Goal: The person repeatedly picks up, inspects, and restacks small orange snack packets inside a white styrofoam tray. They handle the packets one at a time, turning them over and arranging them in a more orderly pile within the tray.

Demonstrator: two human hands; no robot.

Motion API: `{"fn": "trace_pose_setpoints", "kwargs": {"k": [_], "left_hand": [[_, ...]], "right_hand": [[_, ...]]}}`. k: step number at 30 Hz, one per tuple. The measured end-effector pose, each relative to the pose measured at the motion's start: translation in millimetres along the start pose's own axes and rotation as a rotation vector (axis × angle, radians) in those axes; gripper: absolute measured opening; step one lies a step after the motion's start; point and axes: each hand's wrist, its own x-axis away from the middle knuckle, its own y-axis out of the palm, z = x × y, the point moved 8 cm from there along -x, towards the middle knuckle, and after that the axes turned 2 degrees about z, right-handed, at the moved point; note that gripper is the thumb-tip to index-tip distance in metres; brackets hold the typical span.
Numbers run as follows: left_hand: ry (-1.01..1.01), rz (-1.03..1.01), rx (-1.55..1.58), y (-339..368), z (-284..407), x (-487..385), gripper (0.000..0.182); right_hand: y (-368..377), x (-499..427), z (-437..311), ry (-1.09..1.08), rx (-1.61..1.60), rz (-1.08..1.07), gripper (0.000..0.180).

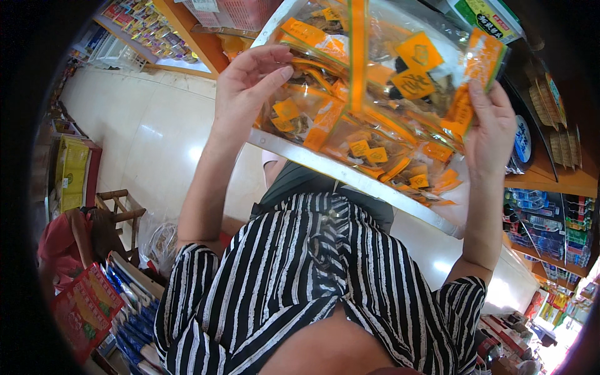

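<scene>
A white foam box (375, 180) stands before me, filled with clear plastic packets (300, 112) of dried goods with orange labels and edges. My right hand (490, 122) grips the orange edge of a clear packet (452, 101) at the box's right side, thumb on top. My left hand (255, 82) is over the box's left edge, its thumb and fingers curved and a little apart beside the packets; it does not plainly hold anything. An upright orange strip (357, 56), slightly blurred, crosses over the packets. The bottom of the box is hidden under them.
A pink plastic basket (234, 16) and a shelf of small packaged goods (161, 40) are beyond on the left. Bottled drinks (539, 220) line a shelf on the right. At the lower left are a bamboo stool (119, 211) and a person in red clothing (58, 243).
</scene>
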Motion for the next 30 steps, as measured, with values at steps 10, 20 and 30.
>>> {"fn": "trace_pose_setpoints", "kwargs": {"k": [10,20,30], "left_hand": [[0.008,-0.505,-0.818,23.2,-13.0,-2.2,0.025],[-0.057,-0.555,-0.746,12.2,-48.2,-29.2,0.025],[-0.005,-0.445,-0.675,3.4,-27.3,-25.9,0.030]], "right_hand": [[23.6,28.3,-2.6,-0.046,0.773,-0.226,0.023],[92.0,29.6,55.4,-0.051,1.075,-0.534,0.021],[152.0,15.0,108.0,-0.096,1.135,-0.656,0.018]]}}
